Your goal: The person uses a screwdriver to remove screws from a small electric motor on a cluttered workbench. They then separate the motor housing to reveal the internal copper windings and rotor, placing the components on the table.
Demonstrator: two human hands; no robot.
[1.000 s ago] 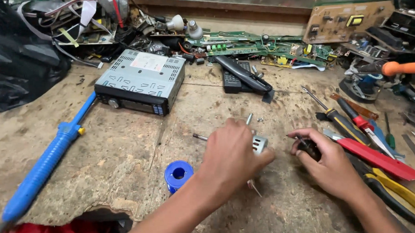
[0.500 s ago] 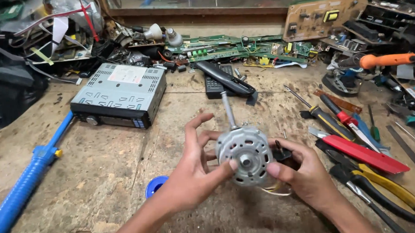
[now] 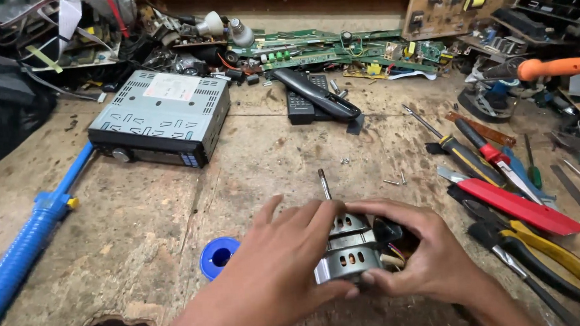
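Note:
A small silver electric motor (image 3: 349,251) with a slotted metal casing and a thin shaft (image 3: 323,183) pointing away from me lies low over the wooden workbench (image 3: 269,151). My left hand (image 3: 287,262) wraps its left side, fingers over the top. My right hand (image 3: 419,249) grips the right end, where a black part and coloured wires show. Both hands hold the motor together.
A blue solder spool (image 3: 217,256) lies left of my hands, a long blue desoldering pump (image 3: 32,233) further left. A grey car stereo (image 3: 158,117) and black remotes (image 3: 313,95) sit behind. Screwdrivers, pliers (image 3: 539,249) and a red-handled tool (image 3: 517,205) crowd the right; circuit boards (image 3: 337,48) line the back.
The motor has been lifted from the bench, held face-up, then turned on its side and lowered, with the shaft now pointing away. Both hands stayed on it.

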